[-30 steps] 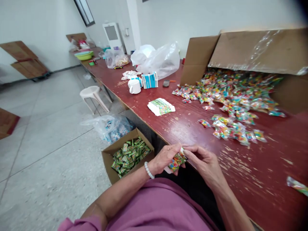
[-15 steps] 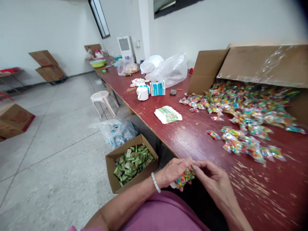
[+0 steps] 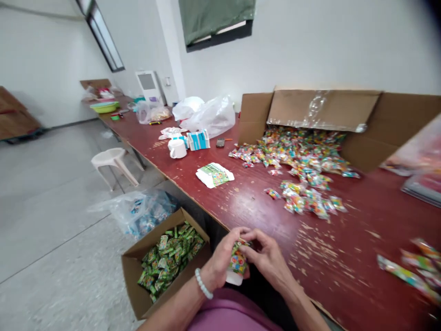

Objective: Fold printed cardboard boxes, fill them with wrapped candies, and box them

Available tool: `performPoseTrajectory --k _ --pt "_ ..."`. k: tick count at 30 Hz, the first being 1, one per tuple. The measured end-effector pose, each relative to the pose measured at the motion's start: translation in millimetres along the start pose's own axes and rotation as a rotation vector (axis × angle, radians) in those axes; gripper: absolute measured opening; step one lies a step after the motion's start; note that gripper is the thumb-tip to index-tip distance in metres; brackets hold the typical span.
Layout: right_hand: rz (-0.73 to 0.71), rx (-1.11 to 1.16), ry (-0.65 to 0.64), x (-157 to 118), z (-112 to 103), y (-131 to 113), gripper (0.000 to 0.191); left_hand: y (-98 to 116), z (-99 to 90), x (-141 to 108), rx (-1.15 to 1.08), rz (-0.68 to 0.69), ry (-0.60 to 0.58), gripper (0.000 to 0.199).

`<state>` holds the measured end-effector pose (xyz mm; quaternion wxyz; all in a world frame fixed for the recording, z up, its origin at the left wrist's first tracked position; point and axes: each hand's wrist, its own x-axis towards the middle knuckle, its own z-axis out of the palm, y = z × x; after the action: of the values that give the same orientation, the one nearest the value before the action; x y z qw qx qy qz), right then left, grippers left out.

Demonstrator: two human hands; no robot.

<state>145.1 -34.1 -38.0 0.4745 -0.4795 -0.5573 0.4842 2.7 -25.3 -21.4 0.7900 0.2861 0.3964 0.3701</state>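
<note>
My left hand [image 3: 223,257] is wrapped round a small printed candy box [image 3: 237,261], green with bright coloured dots and a white flap at its lower end. The fingers of my right hand [image 3: 267,257] pinch the upper end of the same box, so part of it is hidden. Beyond my hands, flat printed cartons [image 3: 215,175] lie on the red table [image 3: 248,202]. Small clear packets of coloured candy [image 3: 303,197] are scattered to the right, spilling from a large cardboard box [image 3: 317,108] on its side.
On the floor at left stands an open carton [image 3: 132,276] holding green candy boxes [image 3: 168,257]. Behind it are a clear bag of blue packets [image 3: 148,214] and a white stool [image 3: 113,158]. A white mug [image 3: 177,148], a phone [image 3: 220,143] and plastic bags [image 3: 210,117] sit farther along the table.
My view has turned to the right, bringing more candy packets into sight at the right edge. The candy box is now held more upright, its white flap downward, with both hands still on it.
</note>
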Motion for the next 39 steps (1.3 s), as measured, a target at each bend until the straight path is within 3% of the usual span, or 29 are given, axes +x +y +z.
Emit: performPoseTrajectory --k 4,9,12,14,17,19,22,25,28,30,36,39 --pt "0.112 0.172 -0.057 11.5 -9.8 -10.6 0.025 14.1 -1.3 -2.5 0.074 0.028 -0.134 0.050" --pt "0.104 0.219 0.126 8.2 11.0 -10.1 0.066 30.2 -1.7 3.9 -0.030 0.254 0.073 0.055" --pt "0.109 0.322 0.131 8.6 16.9 3.0 0.044 35.6 -5.8 13.7 -0.108 0.291 0.115 0.048" --pt "0.130 0.282 0.139 17.5 4.1 10.2 0.032 36.6 -13.9 20.4 -0.054 0.279 0.147 0.043" --pt "0.077 -0.074 0.106 45.1 -35.6 11.8 0.028 33.2 -30.9 25.7 0.166 0.168 0.120 0.045" --pt "-0.023 -0.555 0.196 68.6 -63.6 9.0 0.027 28.6 -40.9 24.0 0.275 0.070 0.057 0.050" --pt "-0.014 -0.888 0.281 100.1 -90.9 8.3 0.037 21.9 -49.6 15.4 0.285 0.016 0.016 0.058" --pt "0.011 -1.003 0.270 119.4 -101.1 14.8 0.043 17.3 -54.0 6.1 0.196 -0.111 -0.015 0.052" --pt "0.018 -0.937 0.288 127.9 -106.6 21.0 0.033 13.1 -58.9 1.8 0.117 -0.236 -0.071 0.038" --pt "0.027 -0.860 0.321 129.0 -110.1 21.9 0.029 11.2 -62.4 1.3 0.056 -0.245 -0.078 0.033" --pt "0.091 -0.416 0.381 110.1 -106.8 15.2 0.031 19.3 -69.2 -0.8 -0.182 -0.236 -0.087 0.055" --pt "0.143 -0.170 0.359 92.5 -98.2 10.7 0.040 23.4 -71.7 -2.7 -0.251 -0.260 -0.092 0.051"
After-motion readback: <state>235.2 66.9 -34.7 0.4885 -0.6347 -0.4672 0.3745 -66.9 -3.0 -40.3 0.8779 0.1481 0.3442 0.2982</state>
